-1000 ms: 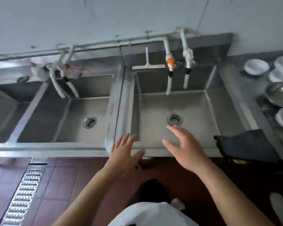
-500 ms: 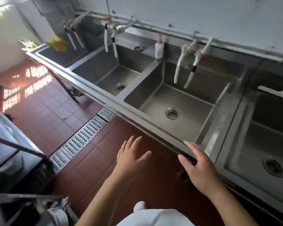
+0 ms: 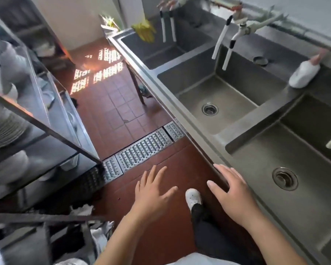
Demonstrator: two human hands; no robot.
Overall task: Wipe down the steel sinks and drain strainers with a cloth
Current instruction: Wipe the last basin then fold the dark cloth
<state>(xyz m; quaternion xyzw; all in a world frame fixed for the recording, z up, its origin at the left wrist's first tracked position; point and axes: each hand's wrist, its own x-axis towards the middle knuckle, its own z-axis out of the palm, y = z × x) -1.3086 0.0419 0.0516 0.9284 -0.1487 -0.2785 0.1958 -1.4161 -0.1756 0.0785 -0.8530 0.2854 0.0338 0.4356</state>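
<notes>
A row of steel sinks (image 3: 195,131) runs along the right side. The nearest basin holds a round drain strainer (image 3: 284,178); the basin beyond it has another strainer (image 3: 210,109). My left hand (image 3: 153,192) hovers over the red floor, fingers spread and holding nothing. My right hand (image 3: 231,194) is held open at the front rim of the nearest sink, empty too. No cloth is in view.
White taps (image 3: 225,44) hang over the middle basin, and a white soap bottle (image 3: 303,73) lies on the divider. A metal floor drain grate (image 3: 143,150) crosses the red tiles. A steel rack (image 3: 36,121) with stacked dishes stands at left. My white shoe (image 3: 193,197) shows below.
The view has swung left along the sink row, and I have stepped that way. Both hands stay open and empty, now low over the floor and the sink's front edge.
</notes>
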